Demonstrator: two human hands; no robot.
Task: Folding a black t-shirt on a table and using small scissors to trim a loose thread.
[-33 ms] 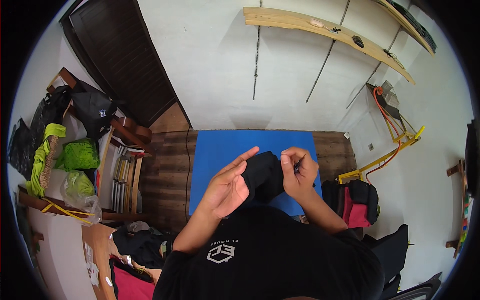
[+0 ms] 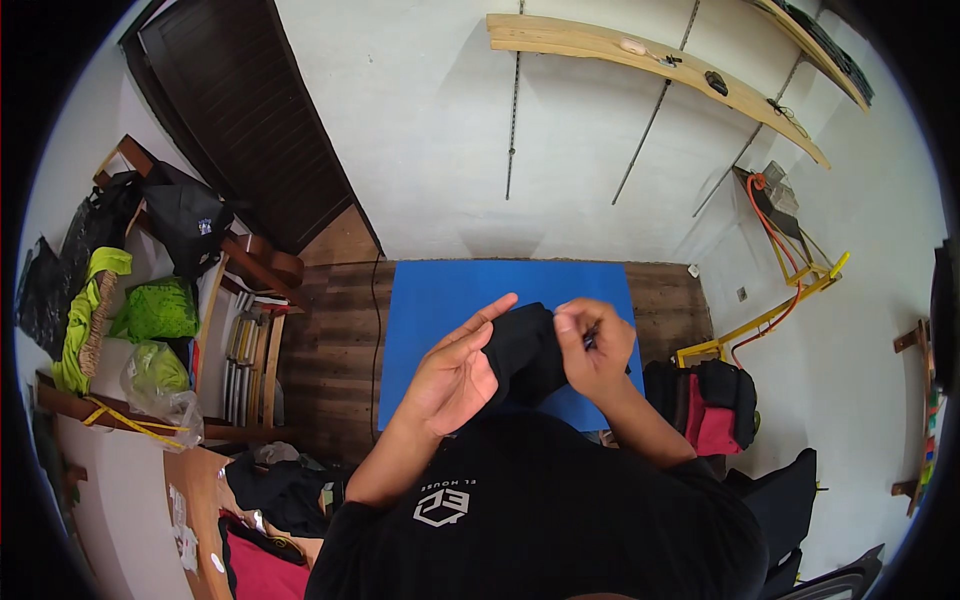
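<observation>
A folded piece of black cloth (image 2: 528,345) is held up between my two hands, above the blue table top. My left hand (image 2: 452,380) is at its left edge, palm turned inward, with thumb and forefinger stretched out; its other fingers are partly hidden by the cloth. My right hand (image 2: 598,348) pinches the cloth's upper right edge between thumb and forefinger. Something small and dark shows among the curled right fingers, too little to name. The cloth's lower part merges with my black shirt (image 2: 570,500).
Beneath my hands lies the blue table top (image 2: 440,300). Dark and red folded cloths (image 2: 715,405) are stacked at the right, below a yellow metal frame (image 2: 750,322). A wooden rack (image 2: 215,290) with bags stands left. More clothing (image 2: 265,560) lies on a wooden surface at lower left.
My right hand has shifted slightly left along the cloth's upper edge. My left hand has stayed in place.
</observation>
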